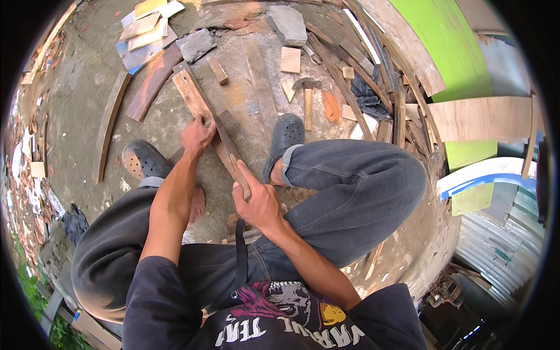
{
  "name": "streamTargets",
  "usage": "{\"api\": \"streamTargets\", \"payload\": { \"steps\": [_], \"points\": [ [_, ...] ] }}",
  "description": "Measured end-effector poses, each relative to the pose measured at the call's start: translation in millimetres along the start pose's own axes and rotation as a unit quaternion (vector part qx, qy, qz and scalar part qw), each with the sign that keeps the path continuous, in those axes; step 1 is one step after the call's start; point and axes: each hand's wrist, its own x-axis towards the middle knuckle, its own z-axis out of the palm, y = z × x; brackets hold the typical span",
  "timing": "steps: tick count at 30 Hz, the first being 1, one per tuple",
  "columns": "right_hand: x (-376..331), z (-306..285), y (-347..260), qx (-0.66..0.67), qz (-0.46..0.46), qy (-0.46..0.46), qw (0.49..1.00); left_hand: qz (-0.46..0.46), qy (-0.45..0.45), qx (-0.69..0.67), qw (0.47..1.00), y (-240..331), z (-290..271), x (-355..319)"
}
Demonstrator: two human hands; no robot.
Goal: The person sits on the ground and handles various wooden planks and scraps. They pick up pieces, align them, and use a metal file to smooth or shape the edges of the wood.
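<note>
A long, narrow wooden plank [191, 95] slants between my legs, its far end lighter on top and its side dark. My left hand [198, 134] is closed around its middle. Nearer my body, my right hand [258, 201] grips the plank's near end, with the thumb lying along the wood. Another board lies beneath it, partly hidden. Beyond my right foot a hammer [308, 108] with a wooden handle rests on the ground.
Grey stone blocks [286, 25] and a small wood block [217, 70] lie ahead. Loose boards [111, 125] are at left, with stacked offcuts [146, 29] farther off. Wood scraps [402, 116] pile up at right, beside a green panel [449, 46] and corrugated metal sheet [496, 251].
</note>
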Motion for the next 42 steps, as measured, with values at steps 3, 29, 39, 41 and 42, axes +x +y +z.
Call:
{"api": "streamTargets", "payload": {
  "steps": [3, 29, 39, 41, 42],
  "points": [
    [-20.6, -5.3, 1.0, 0.007, -0.035, 0.03, 0.999, 0.002, 0.004, 0.001, 1.0, 1.2, -1.8, 2.3],
    [24.4, 12.3, 8.3, 0.009, -0.022, 0.04, 0.999, 0.004, 0.002, 0.002, 1.0, 5.4, -7.9, -6.4],
    [17.3, 6.2, 1.9, -0.038, 0.017, 0.007, 0.999, 0.0, 0.03, -0.003, 1.0, 6.1, -5.2, -9.3],
    [14.7, 3.9, 1.3, -0.035, 0.03, -0.01, 0.999, 0.004, 0.041, -0.009, 0.999, 4.6, -4.6, -11.1],
    [14.1, 3.1, 1.2, -0.034, 0.037, -0.018, 0.999, 0.0, 0.04, -0.022, 0.999, 4.9, -4.2, -10.5]
  ]
}}
